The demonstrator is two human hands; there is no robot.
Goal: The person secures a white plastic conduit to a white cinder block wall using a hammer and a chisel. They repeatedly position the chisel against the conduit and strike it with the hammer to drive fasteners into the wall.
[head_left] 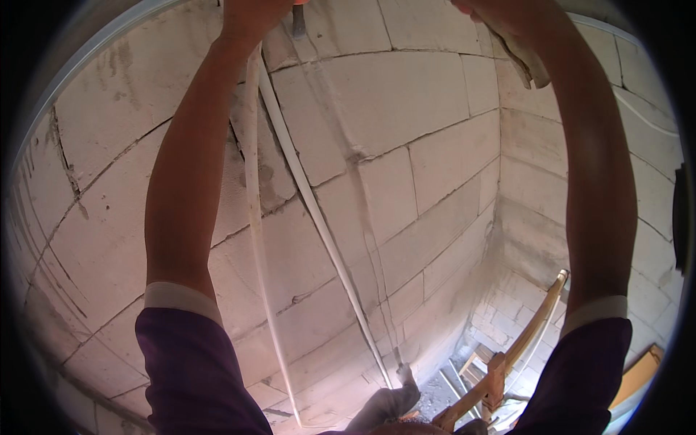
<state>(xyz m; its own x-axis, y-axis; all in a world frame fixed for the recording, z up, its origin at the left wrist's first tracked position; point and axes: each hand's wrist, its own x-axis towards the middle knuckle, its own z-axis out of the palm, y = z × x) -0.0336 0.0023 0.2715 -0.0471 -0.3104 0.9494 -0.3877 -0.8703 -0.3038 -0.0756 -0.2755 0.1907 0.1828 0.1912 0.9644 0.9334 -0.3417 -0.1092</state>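
Note:
Both my arms reach up against a pale block wall (391,101), and the hands are partly cut off by the top edge. My left hand (262,16) is closed, and the flat dark metal blade of a chisel (298,23) sticks out beside it, near the upper end of a groove (335,119) in the wall. At the upper right, my right hand (507,20) is closed around a worn, tan-grey handle-like piece (523,64), its lower end showing below the palm. Whatever is at that piece's other end lies out of view.
Two white pipes, one nearer (254,181) and one along the wall (312,196), slant down the wall. Below, another person's hand (404,373) holds a tool at the groove's lower part. A wooden frame (495,380) with a long pole (540,315) stands at lower right.

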